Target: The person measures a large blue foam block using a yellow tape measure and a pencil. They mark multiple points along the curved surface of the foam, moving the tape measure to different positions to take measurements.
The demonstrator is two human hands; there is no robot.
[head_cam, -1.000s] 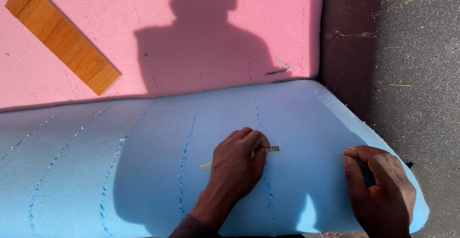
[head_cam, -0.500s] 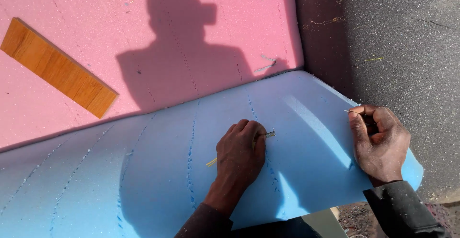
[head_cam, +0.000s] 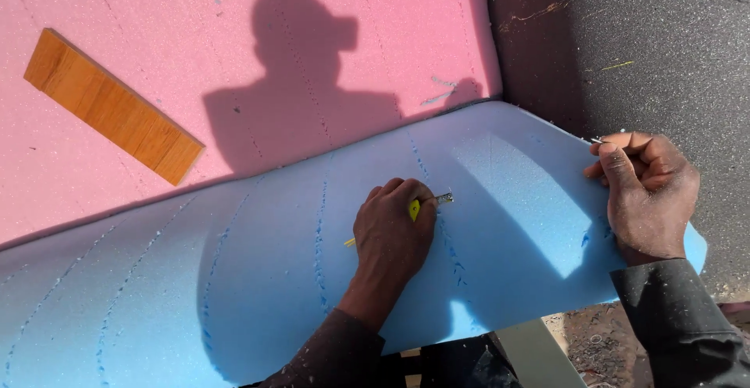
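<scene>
Blue foam (head_cam: 258, 278) lies across pink foam. Left hand (head_cam: 393, 236) closed on knife (head_cam: 426, 204), blade aimed right along a scored line; right hand (head_cam: 644, 189), fingers curled, pinches the foam's right edge.

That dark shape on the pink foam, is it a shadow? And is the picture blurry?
Head view: yes, a person's shadow falls on the pink foam; strong sun casts more shadow over the blue foam beside the left hand. The picture is sharp; the right hand is brightly lit.
</scene>
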